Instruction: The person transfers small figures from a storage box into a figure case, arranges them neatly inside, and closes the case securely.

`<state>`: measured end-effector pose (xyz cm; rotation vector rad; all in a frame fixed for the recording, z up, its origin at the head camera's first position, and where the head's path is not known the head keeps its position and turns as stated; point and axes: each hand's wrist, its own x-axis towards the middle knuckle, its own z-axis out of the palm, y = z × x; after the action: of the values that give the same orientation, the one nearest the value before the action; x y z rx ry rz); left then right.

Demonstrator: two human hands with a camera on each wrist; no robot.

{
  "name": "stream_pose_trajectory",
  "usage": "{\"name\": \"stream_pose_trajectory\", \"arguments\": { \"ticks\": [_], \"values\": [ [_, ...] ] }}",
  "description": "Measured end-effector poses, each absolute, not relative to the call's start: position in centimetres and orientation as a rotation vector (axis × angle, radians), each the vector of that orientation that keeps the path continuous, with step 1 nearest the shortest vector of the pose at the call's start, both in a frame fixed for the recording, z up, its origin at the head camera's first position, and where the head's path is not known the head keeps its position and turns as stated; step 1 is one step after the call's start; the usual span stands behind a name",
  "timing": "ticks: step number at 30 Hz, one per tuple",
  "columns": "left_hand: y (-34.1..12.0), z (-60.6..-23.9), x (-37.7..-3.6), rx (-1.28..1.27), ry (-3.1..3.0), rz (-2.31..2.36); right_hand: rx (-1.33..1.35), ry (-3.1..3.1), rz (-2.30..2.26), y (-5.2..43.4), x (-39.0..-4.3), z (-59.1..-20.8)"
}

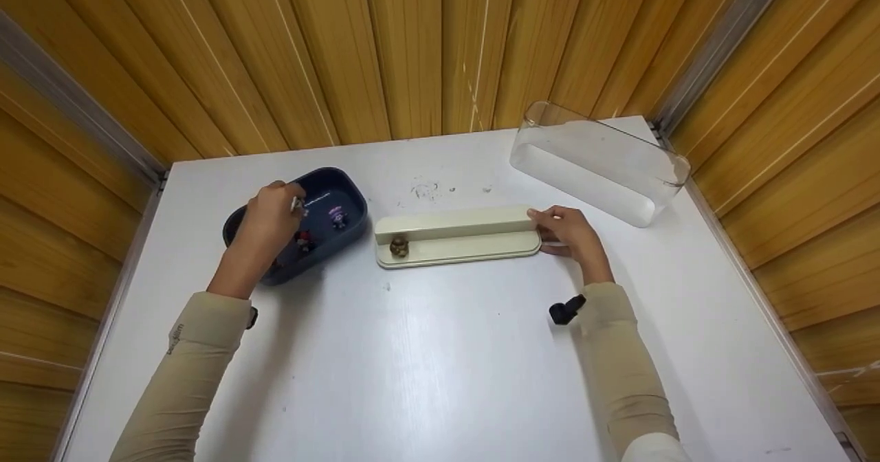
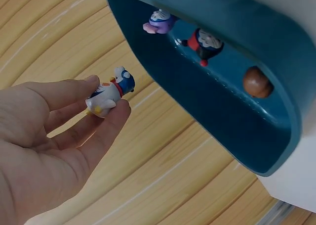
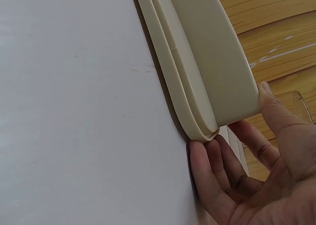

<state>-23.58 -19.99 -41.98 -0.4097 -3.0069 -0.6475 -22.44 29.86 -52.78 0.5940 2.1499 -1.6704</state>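
Observation:
Between thumb and fingertips, my left hand (image 1: 271, 214) pinches a small white-and-blue figurine (image 2: 109, 94) with a red collar, held above the dark blue tub (image 1: 354, 207). Inside that tub lie a purple figurine (image 1: 337, 217), a red-and-black figurine (image 1: 304, 241) and a round brown piece (image 2: 257, 82). My right hand (image 1: 569, 234) holds the right end of a long cream stepped stand (image 1: 467, 245), thumb on the raised step and fingers at the lower rim. On the stand's lower step, at its left end, sits a brown figurine (image 1: 399, 246).
A clear, open-topped transparent cover (image 1: 591, 163) with rounded ends rests at the back right of the white table (image 1: 426, 352). Yellow wood-look panels (image 1: 412, 49) stand behind the table and along both sides.

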Motion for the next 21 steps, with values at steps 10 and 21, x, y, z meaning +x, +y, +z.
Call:
{"name": "stream_pose_trajectory", "arguments": {
  "ticks": [10,21],
  "values": [
    [-17.8,-41.9,-23.0,-0.467,-2.982,-0.656,0.595,2.147,-1.683,30.0,-22.4,-52.8],
    [-16.0,-42.3,-22.6,-0.542,-2.916,-0.692,0.608,2.129,-1.677,30.0,-22.5,-52.8]
  ]
}}
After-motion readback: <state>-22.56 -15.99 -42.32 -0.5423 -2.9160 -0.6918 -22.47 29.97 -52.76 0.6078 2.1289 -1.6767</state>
